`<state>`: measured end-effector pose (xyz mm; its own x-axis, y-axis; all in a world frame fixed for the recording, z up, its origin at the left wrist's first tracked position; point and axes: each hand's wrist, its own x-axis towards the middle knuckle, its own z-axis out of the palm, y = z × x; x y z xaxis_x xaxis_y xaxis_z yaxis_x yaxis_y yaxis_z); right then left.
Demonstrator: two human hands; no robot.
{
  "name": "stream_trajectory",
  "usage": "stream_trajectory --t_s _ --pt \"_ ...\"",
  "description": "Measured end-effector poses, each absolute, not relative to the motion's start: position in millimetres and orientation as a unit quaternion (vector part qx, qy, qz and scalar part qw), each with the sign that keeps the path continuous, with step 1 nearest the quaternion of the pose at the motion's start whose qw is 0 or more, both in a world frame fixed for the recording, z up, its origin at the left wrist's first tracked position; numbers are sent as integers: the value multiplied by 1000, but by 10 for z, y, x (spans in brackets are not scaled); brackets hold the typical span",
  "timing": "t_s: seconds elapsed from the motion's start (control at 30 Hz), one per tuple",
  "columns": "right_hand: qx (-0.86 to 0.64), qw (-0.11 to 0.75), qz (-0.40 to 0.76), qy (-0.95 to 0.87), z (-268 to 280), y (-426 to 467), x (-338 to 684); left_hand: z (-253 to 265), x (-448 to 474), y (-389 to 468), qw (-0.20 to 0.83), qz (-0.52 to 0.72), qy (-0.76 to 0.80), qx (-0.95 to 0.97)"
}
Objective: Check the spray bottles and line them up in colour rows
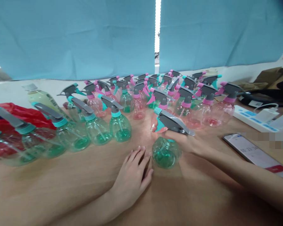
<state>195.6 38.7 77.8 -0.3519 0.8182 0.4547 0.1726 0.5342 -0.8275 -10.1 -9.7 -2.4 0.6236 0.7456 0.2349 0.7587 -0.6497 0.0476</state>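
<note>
My left hand (134, 172) rests palm down on the table, its fingers stretched out and holding nothing. Just to its right stands an upright spray bottle with green liquid (165, 155), its grey and teal trigger head tilted across the view. Behind that bottle is my right hand (178, 138), mostly covered by the trigger head. A fingertip shows at the lower left of a pink spray bottle (158, 121), and the hand seems to grip its base. This pink bottle has a grey head with a pink collar and trigger.
Several green spray bottles (120, 127) form a row at left. Pink and green ones (139, 105) crowd the back. A red plastic bag (16, 114) and a pale yellow bottle (43, 99) lie left. At right are a phone (254, 153) and a white power strip (250, 117).
</note>
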Motion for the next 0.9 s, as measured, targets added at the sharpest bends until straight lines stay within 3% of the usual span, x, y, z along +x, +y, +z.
stream_trajectory --t_s 0.9 --pt "-289 507 397 -708 744 401 1898 -11 -104 -98 32 -107 -416 -902"
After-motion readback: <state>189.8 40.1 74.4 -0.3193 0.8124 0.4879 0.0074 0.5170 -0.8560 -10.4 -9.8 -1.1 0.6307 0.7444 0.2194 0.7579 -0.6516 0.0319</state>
